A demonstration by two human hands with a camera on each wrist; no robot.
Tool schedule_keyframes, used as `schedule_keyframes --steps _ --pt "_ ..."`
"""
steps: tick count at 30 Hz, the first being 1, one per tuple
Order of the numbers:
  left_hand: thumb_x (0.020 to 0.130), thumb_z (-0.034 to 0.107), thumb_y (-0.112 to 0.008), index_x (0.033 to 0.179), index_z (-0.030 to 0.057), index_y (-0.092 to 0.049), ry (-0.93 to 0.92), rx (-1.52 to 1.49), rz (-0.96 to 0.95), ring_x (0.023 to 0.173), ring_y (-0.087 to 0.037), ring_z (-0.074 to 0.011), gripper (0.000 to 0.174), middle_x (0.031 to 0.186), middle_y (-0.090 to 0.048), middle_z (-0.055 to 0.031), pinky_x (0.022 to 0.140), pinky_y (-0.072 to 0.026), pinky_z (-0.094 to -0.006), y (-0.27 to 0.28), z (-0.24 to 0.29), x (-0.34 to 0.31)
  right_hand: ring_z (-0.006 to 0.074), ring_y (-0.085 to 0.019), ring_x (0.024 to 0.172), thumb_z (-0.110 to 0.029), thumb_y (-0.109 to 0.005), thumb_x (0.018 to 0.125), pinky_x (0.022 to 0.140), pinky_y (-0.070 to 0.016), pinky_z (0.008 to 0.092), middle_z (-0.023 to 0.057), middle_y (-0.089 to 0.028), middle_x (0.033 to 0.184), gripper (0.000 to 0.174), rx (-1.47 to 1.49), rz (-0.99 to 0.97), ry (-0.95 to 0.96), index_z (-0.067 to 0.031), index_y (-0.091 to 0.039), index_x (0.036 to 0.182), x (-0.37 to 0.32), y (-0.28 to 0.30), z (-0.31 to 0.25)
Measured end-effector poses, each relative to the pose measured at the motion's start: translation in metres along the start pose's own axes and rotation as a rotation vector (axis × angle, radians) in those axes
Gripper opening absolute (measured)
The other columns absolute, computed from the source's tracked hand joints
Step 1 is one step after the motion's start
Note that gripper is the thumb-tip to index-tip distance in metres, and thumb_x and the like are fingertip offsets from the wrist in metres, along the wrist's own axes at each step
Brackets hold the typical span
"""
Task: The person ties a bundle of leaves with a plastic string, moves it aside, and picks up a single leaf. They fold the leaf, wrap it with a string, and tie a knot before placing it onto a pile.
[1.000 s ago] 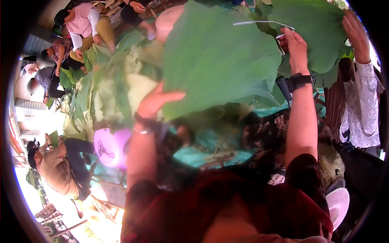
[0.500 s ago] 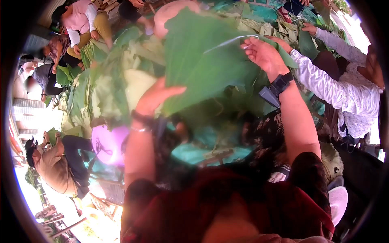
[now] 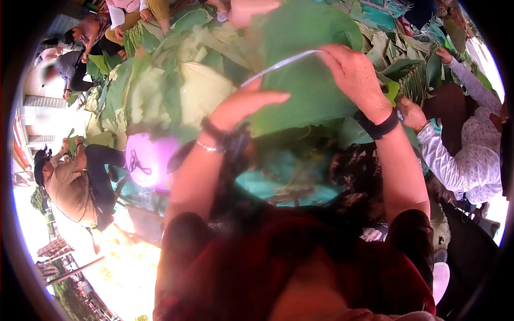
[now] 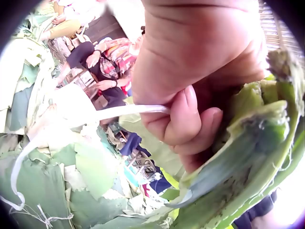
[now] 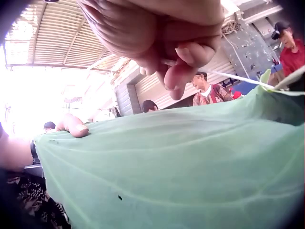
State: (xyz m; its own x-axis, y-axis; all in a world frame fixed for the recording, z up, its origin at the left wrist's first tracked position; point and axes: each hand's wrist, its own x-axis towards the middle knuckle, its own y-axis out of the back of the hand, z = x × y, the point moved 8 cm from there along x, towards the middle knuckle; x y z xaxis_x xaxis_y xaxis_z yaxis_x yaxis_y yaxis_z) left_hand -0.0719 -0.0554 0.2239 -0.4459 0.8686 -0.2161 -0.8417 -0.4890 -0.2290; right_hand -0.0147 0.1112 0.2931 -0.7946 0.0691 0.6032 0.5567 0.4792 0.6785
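Observation:
A large green lotus leaf [image 3: 305, 107] spreads between the hands in the head view; the left wrist view shows several thick cut edges of leaf [image 4: 257, 143] stacked together. My left hand [image 3: 243, 107] grips the leaves at their left side, thumb lying across the top. Its other fingers [image 4: 183, 121] are curled underneath, with a white strip of string [image 4: 128, 109] running out from them. My right hand [image 3: 353, 75] pinches a white string [image 3: 281, 64] over the leaf. From that hand the string runs down to the leaf's gathered edge in the right wrist view.
A heap of green and pale leaves [image 3: 139, 96] lies ahead and to the left. A pink-purple hat [image 3: 152, 160] is at the left. Close on the right, another person's hand [image 3: 412, 115] reaches near my right forearm. Other people sit around the heap.
My right hand has come inward and down from the upper right, drawing the string across the leaf. The neighbouring person's arms have shifted lower. The left hand keeps its hold on the leaves.

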Motion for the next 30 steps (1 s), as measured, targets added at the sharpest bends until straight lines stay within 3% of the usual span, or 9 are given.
schedule_keyframes --steps 4,7,9,13,16,20,22,28,30 --pt "0.089 0.012 -0.067 0.136 0.0026 -0.050 -0.022 -0.028 -0.034 0.105 -0.060 -0.0128 0.051 0.119 -0.063 -0.0054 0.091 -0.0490 -0.0271 -0.031 0.006 -0.001 0.0318 -0.064 0.068 -0.019 -0.060 0.089 0.059 -0.0514 0.0395 0.0109 -0.064 0.079 0.013 -0.258 -0.090 0.145 -0.0072 -0.063 0.084 0.007 0.029 -0.046" --pt "0.089 0.012 -0.066 0.137 0.0036 -0.050 -0.024 -0.205 -0.117 0.105 -0.060 -0.0128 0.051 0.119 -0.062 -0.0052 0.092 -0.0489 -0.0272 -0.068 0.023 -0.013 0.0322 -0.064 0.069 -0.016 -0.062 0.087 0.060 -0.0512 0.0407 0.0116 -0.065 0.082 0.010 -0.301 -0.168 0.193 -0.0061 -0.064 0.087 0.009 0.060 -0.083" --pt "0.090 0.012 -0.065 0.138 0.0035 -0.048 0.019 -0.131 -0.165 0.106 -0.060 -0.0120 0.052 0.119 -0.062 -0.0048 0.092 -0.0490 -0.0275 -0.087 0.025 -0.022 0.0324 -0.065 0.071 -0.013 -0.063 0.086 0.061 -0.0514 0.0401 0.0133 -0.066 0.084 0.010 -0.229 -0.197 0.161 -0.0045 -0.065 0.092 -0.002 0.079 -0.093" --pt "0.090 0.019 -0.067 0.140 0.0028 -0.044 0.015 0.001 -0.384 0.104 -0.056 -0.0100 0.057 0.117 -0.059 -0.0050 0.090 -0.0471 -0.0270 -0.142 0.034 -0.048 0.0332 -0.065 0.074 -0.008 -0.065 0.084 0.063 -0.0515 0.0384 0.0165 -0.067 0.088 0.016 -0.085 -0.278 -0.103 -0.0017 -0.068 0.100 -0.041 0.113 -0.093" --pt "0.093 0.019 -0.065 0.116 0.0018 -0.058 -0.076 0.050 -0.451 0.084 -0.056 -0.0057 0.029 0.095 -0.062 0.0019 0.074 -0.0490 -0.0240 -0.170 0.007 -0.056 0.0325 -0.065 0.073 -0.005 -0.064 0.085 0.064 -0.0509 0.0370 0.0163 -0.067 0.086 0.014 -0.001 -0.347 -0.295 -0.0008 -0.068 0.098 -0.081 0.120 -0.086" --pt "0.093 0.017 -0.065 0.118 0.0021 -0.057 -0.108 0.024 -0.552 0.087 -0.056 -0.0065 0.030 0.098 -0.061 0.0007 0.076 -0.0494 -0.0244 -0.196 -0.006 -0.059 0.0324 -0.064 0.069 -0.004 -0.065 0.085 0.061 -0.0505 0.0376 0.0153 -0.066 0.083 0.013 -0.029 -0.257 -0.347 -0.0025 -0.069 0.097 -0.118 0.131 -0.092" --pt "0.091 0.011 -0.064 0.141 0.0018 -0.040 0.088 -0.028 -0.596 0.113 -0.052 -0.0107 0.056 0.124 -0.056 -0.0053 0.096 -0.0439 -0.0294 -0.199 -0.005 -0.059 0.0335 -0.064 0.070 -0.004 -0.065 0.083 0.062 -0.0516 0.0390 0.0157 -0.067 0.084 0.015 -0.122 -0.163 -0.326 -0.0014 -0.068 0.098 -0.127 0.137 -0.099" --pt "0.092 0.013 -0.065 0.136 0.0017 -0.049 -0.149 0.389 -0.537 0.115 -0.051 -0.0098 0.048 0.125 -0.056 -0.0038 0.096 -0.0429 -0.0254 -0.178 -0.040 -0.056 0.0338 -0.066 0.074 -0.009 -0.064 0.088 0.063 -0.0520 0.0363 0.0172 -0.067 0.086 0.018 0.001 -0.201 -0.218 -0.0041 -0.068 0.105 -0.161 0.093 -0.101" --pt "0.093 0.017 -0.064 0.134 0.0022 -0.050 -0.081 0.357 -0.487 0.113 -0.051 -0.0095 0.046 0.122 -0.057 -0.0035 0.095 -0.0428 -0.0265 -0.169 -0.045 -0.062 0.0346 -0.066 0.074 -0.010 -0.065 0.088 0.064 -0.0519 0.0366 0.0175 -0.067 0.085 0.017 0.100 -0.208 -0.270 -0.0034 -0.069 0.103 -0.174 0.074 -0.088"
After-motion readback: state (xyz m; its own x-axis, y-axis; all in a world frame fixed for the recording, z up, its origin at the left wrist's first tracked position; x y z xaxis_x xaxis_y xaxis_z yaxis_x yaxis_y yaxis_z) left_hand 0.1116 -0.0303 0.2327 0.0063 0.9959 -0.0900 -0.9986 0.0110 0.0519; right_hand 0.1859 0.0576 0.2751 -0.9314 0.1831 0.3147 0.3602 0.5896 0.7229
